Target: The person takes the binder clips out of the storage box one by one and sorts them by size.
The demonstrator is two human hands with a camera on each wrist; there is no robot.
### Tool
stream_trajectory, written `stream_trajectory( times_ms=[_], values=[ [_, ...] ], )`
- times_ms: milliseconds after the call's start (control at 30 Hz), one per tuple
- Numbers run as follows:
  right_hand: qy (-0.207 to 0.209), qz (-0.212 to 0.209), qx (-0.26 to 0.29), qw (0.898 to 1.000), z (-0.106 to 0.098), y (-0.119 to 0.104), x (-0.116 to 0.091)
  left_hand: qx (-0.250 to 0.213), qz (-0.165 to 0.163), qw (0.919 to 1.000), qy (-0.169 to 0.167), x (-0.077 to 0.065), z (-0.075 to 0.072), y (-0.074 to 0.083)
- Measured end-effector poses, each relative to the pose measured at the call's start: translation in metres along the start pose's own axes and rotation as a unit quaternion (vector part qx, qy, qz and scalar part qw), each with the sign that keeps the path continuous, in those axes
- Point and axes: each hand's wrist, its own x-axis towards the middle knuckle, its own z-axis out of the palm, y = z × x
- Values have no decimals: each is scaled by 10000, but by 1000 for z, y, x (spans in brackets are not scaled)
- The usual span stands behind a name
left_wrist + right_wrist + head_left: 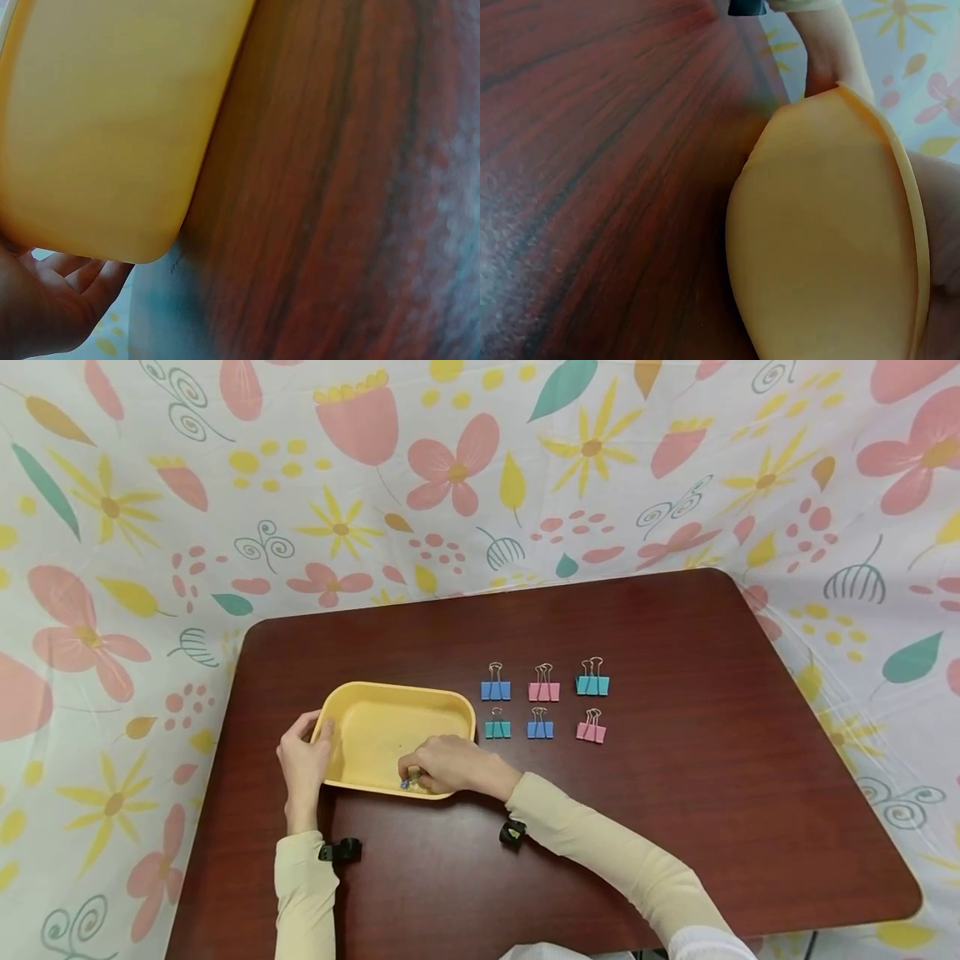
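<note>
A yellow plastic tray (pixel 390 693) sits on the left half of the table. My left hand (pixel 306 764) grips its left end, thumb over the rim and fingers outside; the left wrist view shows this hand (pixel 56 300) against the tray's outer wall (pixel 112 150). Inside the tray's near right corner, my right hand (pixel 453 763) has curled fingers at a few small shiny blue and pale pieces (pixel 408 784). They are too small and covered to name. The right wrist view shows mostly the tray's outside wall (pixel 825 225).
Right of the tray, binder clips lie in two rows of three. The far row holds blue (pixel 496 691), pink (pixel 543 692) and teal (pixel 592 685); the near row has teal (pixel 497 729), blue (pixel 540 729) and pink (pixel 591 732). A flowered cloth (pixel 450 552) hangs behind the dark wooden table (pixel 712 735).
</note>
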Motion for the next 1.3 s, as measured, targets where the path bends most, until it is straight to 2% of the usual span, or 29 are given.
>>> stream_trajectory(
  times_ms=[133, 333, 567, 800, 900, 1000, 1200, 1300],
  values=[
    [-17, 124, 58, 9999, 3, -1, 0, 56, -40, 10000, -5, -2, 1, -1],
    [222, 404, 316, 9984, 4, -1, -1, 45, 24, 10000, 22, -3, 2, -3],
    [781, 108, 622, 9949, 5, 3, -2, -16, 3, 10000, -2, -5, 2, -4],
    [1193, -259, 1523, 9808, -11, 5, -9, -57, -23, 10000, -18, -4, 1, -3],
    [1326, -329, 1911, 9720, -24, 9, -14, -75, -20, 10000, 5, -4, 1, -2],
    [1531, -200, 2330, 9601, -38, 13, -21, -63, -10, 10000, 22, -3, 1, -1],
    [2006, 176, 3413, 9181, -72, 14, -42, -3, 53, 10000, 48, -1, 0, 1],
    [2236, 258, 3617, 9047, -90, 12, -53, 3, 51, 10000, 67, 0, -1, 1]
  ],
)
